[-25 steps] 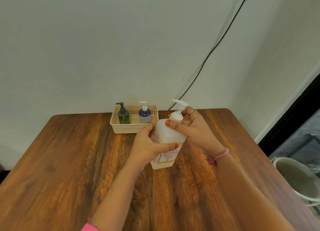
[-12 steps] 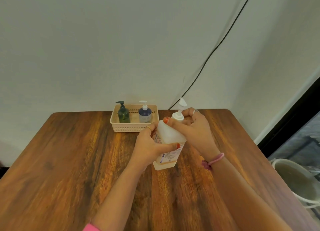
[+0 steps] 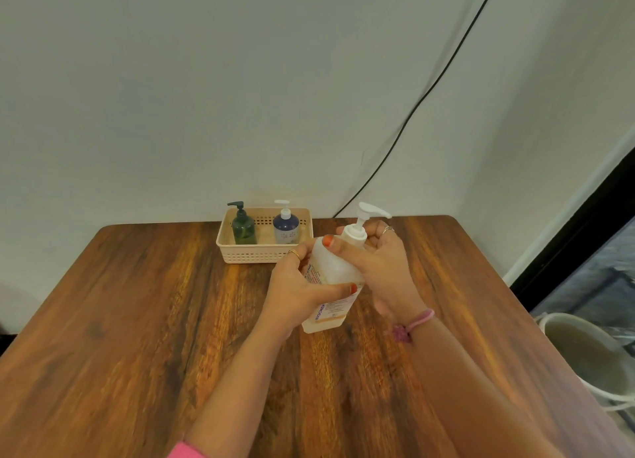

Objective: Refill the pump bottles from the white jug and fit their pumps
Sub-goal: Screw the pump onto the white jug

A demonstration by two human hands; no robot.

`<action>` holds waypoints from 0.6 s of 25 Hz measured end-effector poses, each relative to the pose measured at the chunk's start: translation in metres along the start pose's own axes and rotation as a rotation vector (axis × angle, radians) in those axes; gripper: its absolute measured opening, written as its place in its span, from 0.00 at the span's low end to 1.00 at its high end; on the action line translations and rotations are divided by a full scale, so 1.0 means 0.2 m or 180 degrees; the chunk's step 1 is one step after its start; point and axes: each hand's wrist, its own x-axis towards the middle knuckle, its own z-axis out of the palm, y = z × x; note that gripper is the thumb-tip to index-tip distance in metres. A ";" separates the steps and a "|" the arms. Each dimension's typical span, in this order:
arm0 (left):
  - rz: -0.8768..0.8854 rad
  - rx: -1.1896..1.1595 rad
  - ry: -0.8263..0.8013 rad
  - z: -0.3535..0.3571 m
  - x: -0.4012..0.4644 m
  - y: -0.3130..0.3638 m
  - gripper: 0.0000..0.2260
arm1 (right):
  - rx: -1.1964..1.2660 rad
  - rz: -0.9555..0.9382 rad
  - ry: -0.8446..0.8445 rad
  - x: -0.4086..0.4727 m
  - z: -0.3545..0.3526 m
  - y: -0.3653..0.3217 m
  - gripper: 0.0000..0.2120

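Note:
A translucent white pump bottle (image 3: 335, 268) with a printed label stands tilted on the wooden table (image 3: 137, 320). My left hand (image 3: 295, 292) grips its body from the left, thumb across the front. My right hand (image 3: 381, 268) holds the white pump (image 3: 364, 220) by its collar, thumb on the bottle's shoulder. The pump's spout points right. No white jug is in view.
A cream perforated basket (image 3: 254, 253) at the table's back edge holds a dark green pump bottle (image 3: 243, 225) and a blue pump bottle (image 3: 286, 225). A black cable (image 3: 422, 100) runs up the wall. A white bucket (image 3: 584, 351) stands on the floor at the right.
The pump's spout has turned, from pointing right to edge-on and back to the right. My right hand's fingers shifted around the collar. The bottle stayed in place.

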 end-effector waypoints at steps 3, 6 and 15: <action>-0.0087 -0.0041 0.0033 0.00 0.01 0.00 0.33 | -0.0165 0.0147 -0.0247 0.01 0.01 -0.02 0.22; -0.0190 -0.0242 0.0058 -0.03 0.01 0.00 0.34 | -0.0092 0.0340 -0.0999 0.03 -0.06 -0.06 0.25; -0.0124 -0.0151 0.0072 -0.01 0.01 0.00 0.35 | 0.0130 0.0234 -0.0545 0.04 -0.05 -0.01 0.26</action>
